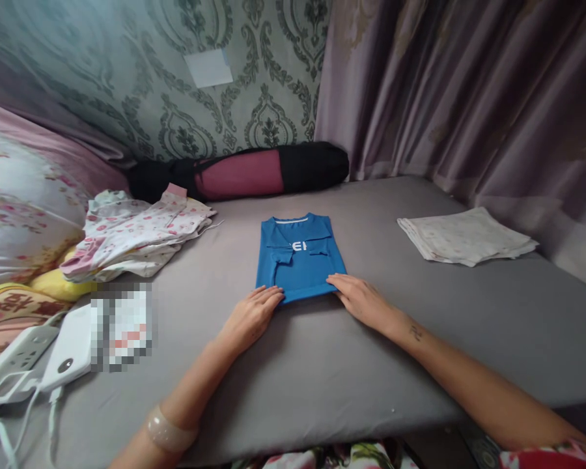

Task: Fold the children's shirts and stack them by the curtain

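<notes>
A patterned grey-green wall (127,98) stands at the back, with a white sheet of paper (209,68) on it, and a mauve curtain (395,91) hangs beside it. In front lies a grey bed (322,365). Take the blue shirt (300,277) on the bed as the clock's centre, with twelve pointing away from the person.

The shirt lies folded into a neat block, collar at twelve, with both sleeves folded in over the front and part of some white lettering showing between them.

The left hand (256,312) is at seven, its fingers close together over the near left corner. The right hand (364,299) is at four, fingertips on the near right corner. Both thumbs are hard to see, so I cannot tell whether either hand pinches the cloth or only presses it. A pale bracelet (168,431) circles the left forearm.

A long black and dark pink bag (239,174) lies along the wall, stretching from ten to one. Rumpled printed clothes (141,228) sit at nine, near a floral pillow (24,195). At eight are a white power bank (73,345) and, farther out, a power strip (14,365). Flat, pale cloths (469,238) lie stacked at three, well apart from the shirt.
</notes>
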The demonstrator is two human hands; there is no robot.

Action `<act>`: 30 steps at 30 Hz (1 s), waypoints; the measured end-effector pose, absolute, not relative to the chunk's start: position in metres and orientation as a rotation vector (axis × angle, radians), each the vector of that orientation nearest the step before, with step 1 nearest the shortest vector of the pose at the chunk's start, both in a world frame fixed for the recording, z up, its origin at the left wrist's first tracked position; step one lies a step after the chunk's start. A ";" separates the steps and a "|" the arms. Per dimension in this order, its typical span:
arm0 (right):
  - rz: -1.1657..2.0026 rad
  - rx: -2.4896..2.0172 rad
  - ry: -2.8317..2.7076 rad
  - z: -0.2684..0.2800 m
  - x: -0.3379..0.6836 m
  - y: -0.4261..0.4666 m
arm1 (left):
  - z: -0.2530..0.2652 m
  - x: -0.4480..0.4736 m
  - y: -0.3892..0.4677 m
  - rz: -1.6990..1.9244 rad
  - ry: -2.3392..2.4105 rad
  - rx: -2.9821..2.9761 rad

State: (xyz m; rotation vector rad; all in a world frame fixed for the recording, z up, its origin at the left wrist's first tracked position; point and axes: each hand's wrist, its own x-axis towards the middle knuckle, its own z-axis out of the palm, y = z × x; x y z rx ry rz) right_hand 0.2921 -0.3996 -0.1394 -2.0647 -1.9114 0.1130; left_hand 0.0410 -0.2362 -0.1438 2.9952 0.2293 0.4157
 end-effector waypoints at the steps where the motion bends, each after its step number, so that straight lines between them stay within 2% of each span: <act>1: 0.114 -2.057 -1.915 -0.140 0.294 -0.401 | -0.144 0.037 -0.233 0.417 0.252 2.987; 9: 0.109 -2.007 -1.984 -0.144 0.304 -0.409 | -0.143 0.020 -0.218 0.412 0.353 2.872; 22: 0.077 -1.986 -2.168 -0.115 0.303 -0.421 | -0.112 0.015 -0.227 0.354 0.234 2.911; 30: 0.254 -1.954 -2.184 -0.118 0.299 -0.452 | -0.095 0.001 -0.252 0.173 0.216 2.816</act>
